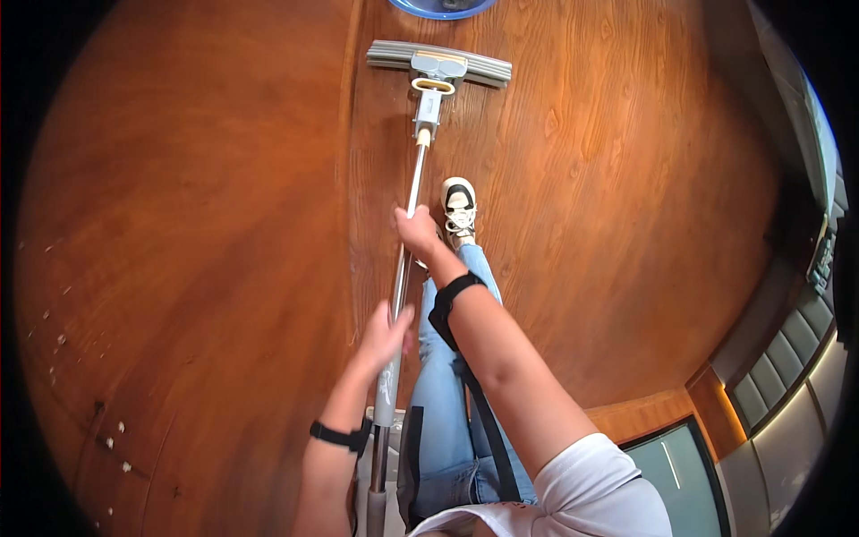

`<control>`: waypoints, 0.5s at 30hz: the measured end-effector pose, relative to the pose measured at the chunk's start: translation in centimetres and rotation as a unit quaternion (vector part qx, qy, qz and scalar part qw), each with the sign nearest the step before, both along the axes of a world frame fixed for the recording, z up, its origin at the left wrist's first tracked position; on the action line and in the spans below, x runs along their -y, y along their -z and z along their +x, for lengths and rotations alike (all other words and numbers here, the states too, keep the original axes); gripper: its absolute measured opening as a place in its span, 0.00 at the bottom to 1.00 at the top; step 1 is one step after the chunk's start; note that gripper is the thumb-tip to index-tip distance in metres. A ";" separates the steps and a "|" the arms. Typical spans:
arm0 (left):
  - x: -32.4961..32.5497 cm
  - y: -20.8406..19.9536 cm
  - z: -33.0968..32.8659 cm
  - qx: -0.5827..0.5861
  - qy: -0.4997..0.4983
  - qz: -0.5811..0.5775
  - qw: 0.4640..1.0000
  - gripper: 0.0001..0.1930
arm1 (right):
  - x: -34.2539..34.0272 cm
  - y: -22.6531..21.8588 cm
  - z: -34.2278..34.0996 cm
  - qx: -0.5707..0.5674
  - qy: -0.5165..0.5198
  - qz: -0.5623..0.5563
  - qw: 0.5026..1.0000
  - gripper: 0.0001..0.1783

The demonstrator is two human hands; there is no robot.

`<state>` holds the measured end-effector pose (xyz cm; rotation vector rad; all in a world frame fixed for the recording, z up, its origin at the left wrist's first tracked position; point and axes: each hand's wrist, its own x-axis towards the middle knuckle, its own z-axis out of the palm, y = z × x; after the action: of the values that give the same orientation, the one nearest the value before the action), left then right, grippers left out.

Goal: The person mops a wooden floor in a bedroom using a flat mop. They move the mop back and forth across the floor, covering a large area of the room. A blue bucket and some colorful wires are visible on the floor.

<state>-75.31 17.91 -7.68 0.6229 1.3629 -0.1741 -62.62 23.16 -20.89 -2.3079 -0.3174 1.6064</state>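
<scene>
A sponge mop with a silver pole and a wide grey ribbed head reaches away from me over the brown wood-grain floor. My right hand is wrapped round the pole at mid-length. Lower down, my left hand, a little blurred, curls round the pole just above its grey grip sleeve. The head lies flat at the far end, with a pale handle loop on its near side. Below my left forearm the pole runs on to the lower edge.
A blue basin, cut off by the top edge, stands just beyond the mop head. My shoe is close to the pole's right side. White scraps lie scattered at the lower left. Grey padded panels line the right side.
</scene>
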 end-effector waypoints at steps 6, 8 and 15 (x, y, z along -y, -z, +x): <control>10.3 -0.3 -5.6 -0.152 0.010 0.012 0.988 0.18 | 6.9 -1.1 -5.4 -0.067 -0.077 -0.088 0.991 0.24; 15.5 -0.4 -7.7 -0.191 0.086 0.063 0.976 0.19 | 10.7 -1.7 -6.6 -0.079 -0.106 -0.117 0.984 0.24; 11.7 2.7 -2.6 -0.200 0.133 0.161 0.957 0.19 | 7.3 -0.2 -2.7 -0.019 -0.142 -0.138 0.980 0.22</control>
<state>-77.93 6.24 -10.35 1.0903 1.7107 -0.3121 -65.30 15.84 -20.69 -2.5252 -0.4583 1.9373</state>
